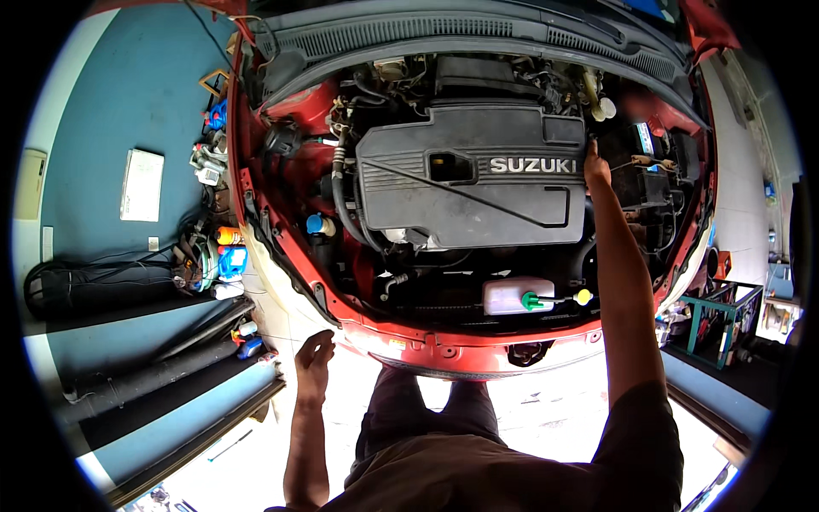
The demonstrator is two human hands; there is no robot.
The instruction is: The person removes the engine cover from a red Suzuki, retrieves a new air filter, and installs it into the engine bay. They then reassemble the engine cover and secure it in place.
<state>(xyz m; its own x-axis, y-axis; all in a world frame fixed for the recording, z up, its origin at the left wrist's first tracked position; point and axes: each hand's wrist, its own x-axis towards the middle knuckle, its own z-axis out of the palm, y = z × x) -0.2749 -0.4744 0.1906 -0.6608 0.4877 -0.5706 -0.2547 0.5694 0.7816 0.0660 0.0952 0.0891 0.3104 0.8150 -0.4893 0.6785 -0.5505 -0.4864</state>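
Shirt point(426, 478) and right sleeve point(640, 439) are nearest the camera, at 6 o'clock. Set the dial on the engine cover point(478, 209), 12 o'clock toward the windshield. The cover lies in the centre of the engine bay, its long axis running roughly from 9 to 3 o'clock.

Right hand point(596, 169): at the cover's 3 o'clock edge, between cover and battery point(638, 179). From this hand, the cover lies at 9 o'clock and a white cap point(605, 108) at 12 o'clock. Finger opening, contact and any held part: cannot tell; the hand is dark and seen from behind.

Left hand point(314, 365): at 7 o'clock, beside the red front panel point(426, 348), fingers loosely curled, nothing visible in them. Of the 2 hands, the right is nearer the cover.
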